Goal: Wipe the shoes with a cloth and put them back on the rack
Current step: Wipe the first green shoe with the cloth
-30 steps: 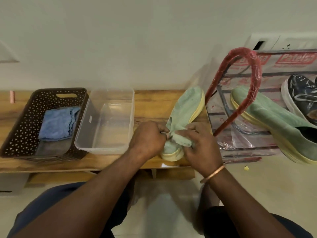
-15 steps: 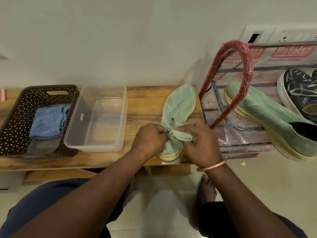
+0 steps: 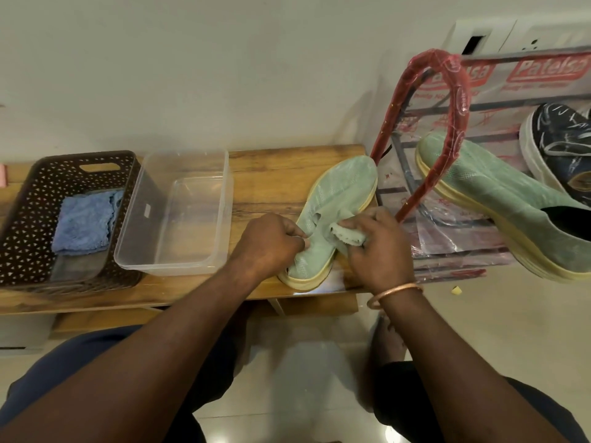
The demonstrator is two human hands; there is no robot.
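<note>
So the person's got one pale green shoe lying on the wooden bench, toe pointing away toward the wall, heel at the near edge. The left hand grips it at the opening, fingers curled in tight on the fabric; the fingertips themselves are tucked out of sight. The right hand is bunched round a small green cloth, fingers curled over it and holding it against the shoe's right side, about midway along. There's a copper bangle on that wrist.

The rack stands just right of the bench, red frame wrapped in plastic, and the shoe's toe nearly touches it. The matching shoe sits tilted on the rack, with a dark shoe beside it further right.

Over on the left end of the bench there's a dark perforated basket with a folded blue cloth inside, and a clear tub right next to it, between the basket and the hands. The person's bare foot shows on the tile floor below the right arm.
</note>
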